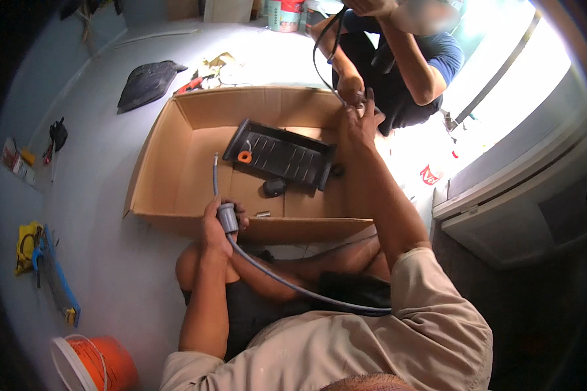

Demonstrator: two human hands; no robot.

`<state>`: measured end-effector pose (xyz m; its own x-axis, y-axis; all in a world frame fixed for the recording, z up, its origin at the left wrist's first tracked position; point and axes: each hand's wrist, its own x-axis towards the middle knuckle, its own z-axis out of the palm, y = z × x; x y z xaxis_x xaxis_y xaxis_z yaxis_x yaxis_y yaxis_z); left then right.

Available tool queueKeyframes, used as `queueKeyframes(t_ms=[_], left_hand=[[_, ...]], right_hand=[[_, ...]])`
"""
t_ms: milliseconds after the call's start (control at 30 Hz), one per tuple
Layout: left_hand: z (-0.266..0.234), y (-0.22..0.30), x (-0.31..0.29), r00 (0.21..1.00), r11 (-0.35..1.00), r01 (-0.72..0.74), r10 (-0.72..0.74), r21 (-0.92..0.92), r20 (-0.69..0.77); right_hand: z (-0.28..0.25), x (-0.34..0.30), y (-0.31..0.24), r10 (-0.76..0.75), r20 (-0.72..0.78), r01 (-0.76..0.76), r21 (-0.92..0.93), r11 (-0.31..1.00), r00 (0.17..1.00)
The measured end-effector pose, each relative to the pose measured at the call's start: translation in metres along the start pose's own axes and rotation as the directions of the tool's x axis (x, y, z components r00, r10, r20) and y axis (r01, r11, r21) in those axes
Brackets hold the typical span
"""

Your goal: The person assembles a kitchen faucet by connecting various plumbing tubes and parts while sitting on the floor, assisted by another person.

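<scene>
My left hand (216, 221) is closed around a grey plastic fitting (227, 217) and a grey flexible hose (274, 275) at the near side of a cardboard box. One hose end, with a metal tip, points up into the box; the rest curves across my lap to the right. At the box's far right corner, my right hand (364, 122) has its fingers bent, right against a co-worker's hand (351, 88). A thin black cable (317, 62) loops down to that spot. What my right fingers grip there is too small to make out.
In the cardboard box (166, 189) lie a black slotted tray (277, 156), an orange ring (244, 157) and a small black part (274, 188). A black bag (149, 85) rests beyond it. An orange bucket (111, 362) is near left; a white cabinet (522, 195) stands right.
</scene>
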<state>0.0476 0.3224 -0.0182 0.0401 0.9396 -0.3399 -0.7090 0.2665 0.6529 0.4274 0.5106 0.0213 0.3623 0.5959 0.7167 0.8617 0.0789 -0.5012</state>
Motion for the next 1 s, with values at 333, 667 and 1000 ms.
queueKeyframes(t_ms=[333,667,1000], left_hand=[[-0.004,0.009,0.000,0.993,0.989,-0.001,0.019,-0.145,0.121],[0.033,0.052,0.000,0.963,0.814,0.063,0.102,-0.578,0.248],[0.112,0.050,-0.051,0.894,0.879,-0.300,0.395,-0.371,0.212]], right_hand=[[-0.083,-0.013,-0.049,-0.308,0.189,0.297,0.085,0.951,0.932],[-0.196,-0.105,-0.201,-0.627,0.582,0.424,0.462,0.779,0.518],[-0.203,-0.143,-0.235,-0.443,0.603,0.164,0.460,0.873,0.664]])
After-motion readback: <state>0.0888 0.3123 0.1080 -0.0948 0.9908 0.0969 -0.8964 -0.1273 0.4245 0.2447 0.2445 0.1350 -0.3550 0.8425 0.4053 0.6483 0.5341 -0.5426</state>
